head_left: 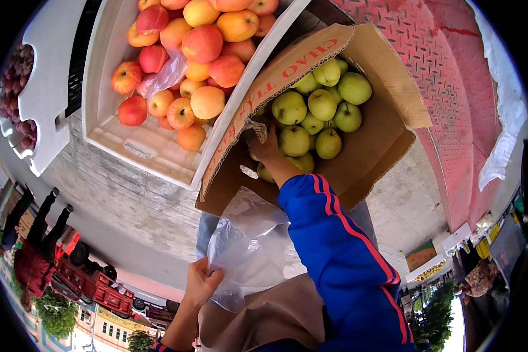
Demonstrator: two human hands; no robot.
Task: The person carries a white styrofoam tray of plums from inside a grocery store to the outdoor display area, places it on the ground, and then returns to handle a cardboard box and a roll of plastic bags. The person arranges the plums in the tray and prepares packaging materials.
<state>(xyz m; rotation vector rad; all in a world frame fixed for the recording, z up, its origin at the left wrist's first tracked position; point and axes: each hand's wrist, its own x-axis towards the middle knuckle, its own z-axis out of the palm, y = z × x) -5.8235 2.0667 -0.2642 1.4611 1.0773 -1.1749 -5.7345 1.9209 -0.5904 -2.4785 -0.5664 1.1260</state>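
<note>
My left hand [203,281] is closed, pinching the edge of a clear plastic bag [246,240] that hangs over the front of my body. The bag looks empty. Inside an open cardboard box [372,170], my right hand [266,146] reaches down among yellow-green apples [293,141], close to the box's left wall. Part of its fingers is lost in shadow beside a ragged, pale scrap [257,128], so I cannot tell whether they hold anything. Several green apples [328,144] lie piled to the right of this hand.
A white plastic crate [114,144] of red and yellow apples [202,44] stands against the box's left side, with a crumpled clear bag on the fruit. Red ridged metal plate [446,88] lies to the right. Grapes [19,88] sit far left; a person and red vehicle are beyond.
</note>
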